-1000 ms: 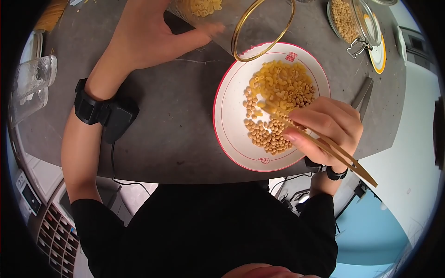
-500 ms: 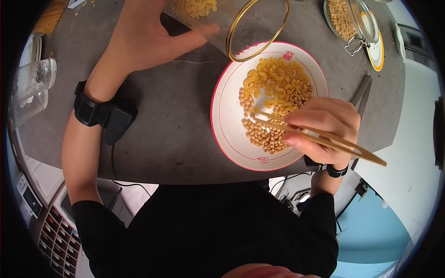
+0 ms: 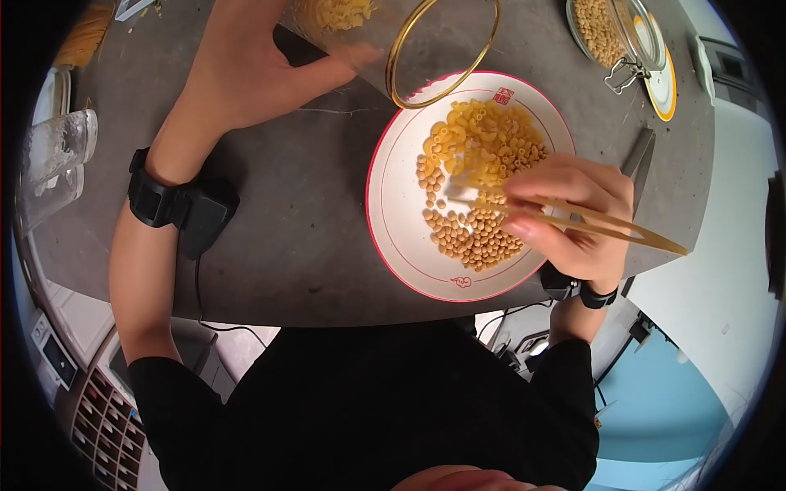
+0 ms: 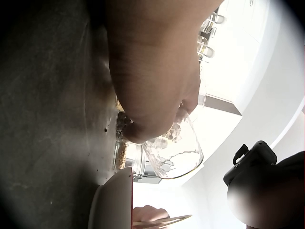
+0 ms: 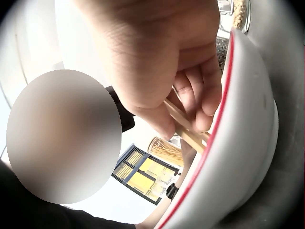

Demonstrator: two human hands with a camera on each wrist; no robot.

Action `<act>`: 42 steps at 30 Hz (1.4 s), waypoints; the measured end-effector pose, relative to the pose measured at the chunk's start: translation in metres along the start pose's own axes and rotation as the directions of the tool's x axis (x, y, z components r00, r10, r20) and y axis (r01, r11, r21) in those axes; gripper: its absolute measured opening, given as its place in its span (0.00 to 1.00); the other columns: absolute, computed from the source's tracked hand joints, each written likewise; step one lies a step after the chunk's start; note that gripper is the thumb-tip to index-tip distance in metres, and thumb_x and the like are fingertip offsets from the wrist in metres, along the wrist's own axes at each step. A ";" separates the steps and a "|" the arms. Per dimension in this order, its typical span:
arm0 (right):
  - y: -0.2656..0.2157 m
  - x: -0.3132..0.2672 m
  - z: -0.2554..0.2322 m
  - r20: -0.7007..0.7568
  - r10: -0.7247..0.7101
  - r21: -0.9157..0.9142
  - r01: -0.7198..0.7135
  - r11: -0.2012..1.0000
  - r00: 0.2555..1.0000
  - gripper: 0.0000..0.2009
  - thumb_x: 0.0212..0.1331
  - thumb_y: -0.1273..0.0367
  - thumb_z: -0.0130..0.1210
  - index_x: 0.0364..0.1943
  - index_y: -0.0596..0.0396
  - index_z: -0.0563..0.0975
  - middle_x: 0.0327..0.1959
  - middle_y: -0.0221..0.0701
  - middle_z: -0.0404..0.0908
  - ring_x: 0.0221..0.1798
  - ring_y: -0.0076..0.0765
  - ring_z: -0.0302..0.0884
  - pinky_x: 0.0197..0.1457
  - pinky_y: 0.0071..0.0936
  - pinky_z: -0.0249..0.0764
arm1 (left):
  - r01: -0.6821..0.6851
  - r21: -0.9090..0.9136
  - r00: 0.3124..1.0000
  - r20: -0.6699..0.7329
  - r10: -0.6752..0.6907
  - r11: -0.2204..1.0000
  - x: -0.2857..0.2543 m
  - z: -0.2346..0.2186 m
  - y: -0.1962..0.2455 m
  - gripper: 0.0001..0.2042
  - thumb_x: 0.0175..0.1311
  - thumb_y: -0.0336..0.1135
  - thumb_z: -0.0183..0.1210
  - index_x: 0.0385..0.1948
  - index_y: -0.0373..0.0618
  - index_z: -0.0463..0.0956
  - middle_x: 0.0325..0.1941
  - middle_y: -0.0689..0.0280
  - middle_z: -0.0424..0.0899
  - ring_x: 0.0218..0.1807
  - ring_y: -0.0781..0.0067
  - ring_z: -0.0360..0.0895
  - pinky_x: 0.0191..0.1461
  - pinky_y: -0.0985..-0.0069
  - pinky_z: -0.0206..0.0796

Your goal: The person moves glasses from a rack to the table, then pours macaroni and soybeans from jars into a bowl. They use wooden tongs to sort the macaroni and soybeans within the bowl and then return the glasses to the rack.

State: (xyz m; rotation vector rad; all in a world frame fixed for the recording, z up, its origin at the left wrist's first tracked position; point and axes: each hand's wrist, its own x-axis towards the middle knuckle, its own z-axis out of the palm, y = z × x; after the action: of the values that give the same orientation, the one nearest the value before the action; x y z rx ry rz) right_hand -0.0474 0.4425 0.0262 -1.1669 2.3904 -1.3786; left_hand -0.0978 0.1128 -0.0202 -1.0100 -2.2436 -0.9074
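Note:
My left hand (image 3: 246, 69) grips a clear glass jar (image 3: 391, 61) with a gold rim, tilted so its mouth faces the bowl; yellow pasta lies inside. In the left wrist view, the fingers wrap the jar's side. A white bowl (image 3: 395, 221) with a red rim contains elbow macaroni (image 3: 483, 131) on its far side and round tan beans (image 3: 475, 241) on its near side. Bamboo tongs (image 3: 634, 231) are pinched between the thumb and fingers of my right hand (image 3: 577, 213). Their blurred tips are over the middle of the bowl; I cannot tell whether they grip a piece.
An open clip-top jar of beans (image 3: 596, 34) stands at the far right beside a yellow-rimmed plate (image 3: 663, 86). A grey metal utensil (image 3: 640, 159) lies right of the bowl. Clear glassware (image 3: 61, 147) is at the left edge, and a cable (image 3: 221, 324) runs along the table's front.
The tongs have swung from a steep slant to nearly level. A yellow pasta piece among the beans on the left no longer shows there. My left hand keeps its hold on the jar.

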 end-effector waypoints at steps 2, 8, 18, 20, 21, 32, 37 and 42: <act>0.002 0.000 0.003 -0.026 0.018 -0.040 -0.019 0.999 1.000 0.13 0.52 0.67 0.75 0.37 0.59 0.85 0.26 0.34 0.86 0.25 0.34 0.85 0.26 0.24 0.74 | -0.023 -0.018 1.000 -0.019 0.023 1.000 -0.001 0.002 -0.002 0.34 0.49 0.39 0.78 0.61 0.41 0.74 0.59 0.55 0.80 0.60 0.53 0.76 0.65 0.61 0.68; 0.001 0.000 0.008 -0.053 0.052 0.048 -0.049 0.998 0.997 0.14 0.52 0.66 0.75 0.38 0.60 0.85 0.27 0.36 0.86 0.26 0.34 0.86 0.28 0.25 0.76 | 0.061 0.039 0.997 0.048 -0.063 0.997 0.000 -0.003 0.004 0.35 0.50 0.40 0.78 0.61 0.41 0.74 0.59 0.55 0.80 0.60 0.53 0.76 0.65 0.60 0.68; -0.003 -0.002 0.002 0.053 0.031 0.083 -0.036 0.996 0.998 0.16 0.54 0.65 0.73 0.39 0.62 0.84 0.28 0.37 0.87 0.29 0.39 0.86 0.33 0.29 0.79 | -0.029 -0.031 0.999 -0.021 0.028 0.999 0.000 0.002 -0.002 0.34 0.49 0.40 0.77 0.61 0.41 0.74 0.59 0.55 0.80 0.60 0.53 0.77 0.65 0.61 0.68; -0.005 -0.001 0.001 0.058 0.061 0.036 -0.064 0.997 0.996 0.15 0.54 0.65 0.73 0.40 0.61 0.84 0.28 0.37 0.87 0.29 0.38 0.86 0.33 0.29 0.79 | -0.032 -0.030 0.999 -0.020 0.031 0.999 -0.001 0.001 -0.003 0.34 0.49 0.39 0.77 0.61 0.41 0.74 0.59 0.55 0.80 0.60 0.53 0.77 0.64 0.61 0.68; -0.003 0.000 0.002 0.059 0.060 0.039 -0.062 0.997 0.996 0.15 0.54 0.65 0.73 0.40 0.61 0.84 0.28 0.37 0.87 0.29 0.38 0.86 0.33 0.29 0.79 | -0.025 -0.026 0.999 -0.022 0.024 0.999 -0.001 0.001 -0.002 0.34 0.49 0.39 0.77 0.61 0.41 0.74 0.59 0.55 0.80 0.60 0.54 0.77 0.64 0.61 0.68; 0.002 0.002 0.009 -0.096 0.058 -0.015 -0.060 0.998 0.994 0.16 0.52 0.65 0.76 0.40 0.59 0.86 0.30 0.36 0.87 0.27 0.36 0.85 0.29 0.27 0.76 | 0.009 0.005 1.000 0.015 -0.009 1.000 0.001 -0.001 0.003 0.34 0.49 0.38 0.77 0.61 0.41 0.74 0.59 0.56 0.80 0.59 0.55 0.77 0.64 0.62 0.68; 0.001 0.001 0.006 -0.009 0.013 0.053 -0.013 0.999 1.000 0.16 0.51 0.65 0.76 0.39 0.60 0.86 0.30 0.37 0.87 0.27 0.36 0.84 0.28 0.28 0.76 | 0.008 0.004 1.000 0.017 -0.008 1.000 0.001 -0.001 0.003 0.34 0.49 0.37 0.77 0.61 0.41 0.74 0.58 0.56 0.80 0.59 0.55 0.77 0.64 0.62 0.69; 0.001 0.002 0.011 0.017 -0.013 0.025 0.013 1.000 1.000 0.16 0.50 0.66 0.76 0.40 0.58 0.86 0.31 0.36 0.87 0.27 0.38 0.84 0.29 0.28 0.77 | 0.007 0.000 1.000 -0.001 -0.007 1.000 0.001 0.000 0.002 0.34 0.50 0.37 0.77 0.61 0.41 0.74 0.58 0.56 0.80 0.59 0.55 0.77 0.64 0.62 0.68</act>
State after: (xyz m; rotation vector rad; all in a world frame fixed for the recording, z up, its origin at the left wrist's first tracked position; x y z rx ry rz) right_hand -0.0440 0.4340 0.0199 -1.1856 2.3517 -1.3923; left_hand -0.0970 0.1139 -0.0192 -1.0019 -2.2476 -0.9100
